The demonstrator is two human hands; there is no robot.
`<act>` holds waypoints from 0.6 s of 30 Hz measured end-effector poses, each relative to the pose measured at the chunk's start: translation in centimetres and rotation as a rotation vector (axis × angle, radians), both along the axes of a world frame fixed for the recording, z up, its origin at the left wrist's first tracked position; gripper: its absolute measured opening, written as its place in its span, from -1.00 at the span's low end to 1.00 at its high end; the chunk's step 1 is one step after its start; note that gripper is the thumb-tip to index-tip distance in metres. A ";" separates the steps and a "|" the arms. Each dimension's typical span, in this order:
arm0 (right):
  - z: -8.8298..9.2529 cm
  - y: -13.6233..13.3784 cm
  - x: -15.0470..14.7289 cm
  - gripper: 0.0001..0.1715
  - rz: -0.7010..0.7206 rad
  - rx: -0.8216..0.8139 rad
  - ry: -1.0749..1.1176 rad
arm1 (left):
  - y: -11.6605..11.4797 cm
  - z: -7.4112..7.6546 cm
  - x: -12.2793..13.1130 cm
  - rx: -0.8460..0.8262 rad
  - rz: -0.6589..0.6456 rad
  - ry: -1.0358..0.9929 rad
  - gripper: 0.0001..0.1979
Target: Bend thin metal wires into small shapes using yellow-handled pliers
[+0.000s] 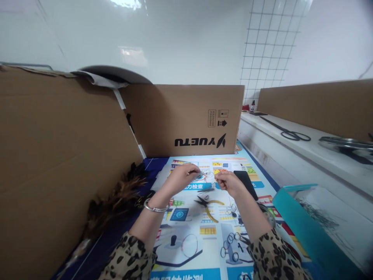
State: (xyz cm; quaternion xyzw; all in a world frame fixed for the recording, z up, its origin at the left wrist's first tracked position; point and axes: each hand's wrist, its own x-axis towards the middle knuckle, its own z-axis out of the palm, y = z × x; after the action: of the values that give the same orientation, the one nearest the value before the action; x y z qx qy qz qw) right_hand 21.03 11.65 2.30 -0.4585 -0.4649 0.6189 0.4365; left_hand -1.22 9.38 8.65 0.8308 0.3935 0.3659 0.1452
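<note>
My left hand (pixel 183 177) and my right hand (pixel 229 182) are raised over a printed poster (pixel 204 233), fingers pinched together. Between them runs a thin wire piece (pixel 207 175), too fine to make out clearly. A silver bangle (pixel 155 208) circles my left wrist. Below the hands lie yellow-handled pliers (pixel 209 205) and a dark phone (pixel 245 182). Small metal rings (pixel 230 243) and a thin wire hoop (pixel 189 245) lie nearer to me on the poster.
Cardboard sheets wall the left (pixel 58 163) and back (pixel 186 120). Brown feathers (pixel 116 202) lie at the left. A teal box (pixel 305 229) holding wire bits stands at the right. Scissors (pixel 291 134) and a metal dish (pixel 346 143) rest on the white ledge.
</note>
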 end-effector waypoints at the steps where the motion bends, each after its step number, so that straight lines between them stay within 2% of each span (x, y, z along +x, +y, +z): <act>1: 0.1 -0.1 0.0 -0.67 0.009 -0.002 0.009 | 0.0 -0.2 0.2 -0.002 -0.009 -0.009 -0.83; 5: 0.8 -0.6 -0.4 -0.71 0.029 0.013 0.039 | 0.0 -0.9 0.5 -0.003 -0.054 0.004 -0.82; 13: 2.4 -1.8 -1.3 -0.75 0.027 0.046 0.053 | -0.3 -0.8 0.1 -0.003 -0.184 0.050 -0.81; 18: 2.6 -2.1 -1.4 -0.72 0.021 0.039 0.064 | -0.2 -1.0 -0.2 0.029 -0.263 0.131 -0.80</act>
State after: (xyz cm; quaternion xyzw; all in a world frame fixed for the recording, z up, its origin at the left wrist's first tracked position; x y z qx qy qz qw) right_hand 19.63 9.59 4.92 -0.4250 -0.4677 0.6285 0.4534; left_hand -1.38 9.17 7.64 0.8992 0.2849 0.2941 0.1539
